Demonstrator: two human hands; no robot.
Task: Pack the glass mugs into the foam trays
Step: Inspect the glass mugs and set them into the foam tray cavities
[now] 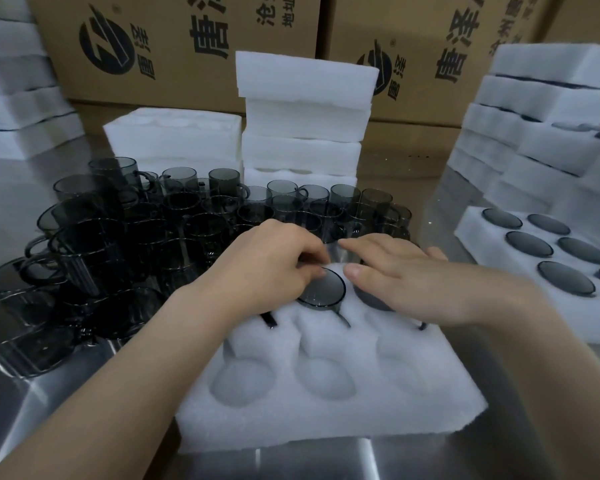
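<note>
Left hand [274, 268]: fingers pinching the mug [323, 289].
Right hand [395, 275]: fingers lying straight.
Risk: mug tilting, jamming in foam tray [326, 420].

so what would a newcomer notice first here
First, the crowd of dark glass mugs packed on the steel table, left of centre. In the middle, the left hand pinches an upturned mug in the far row of a white foam tray, the right hand flat beside it; the near holes are unfilled.

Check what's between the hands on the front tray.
A glass mug in foam tray, far middle pocket, flanked by left hand and right hand. Head view.
</note>
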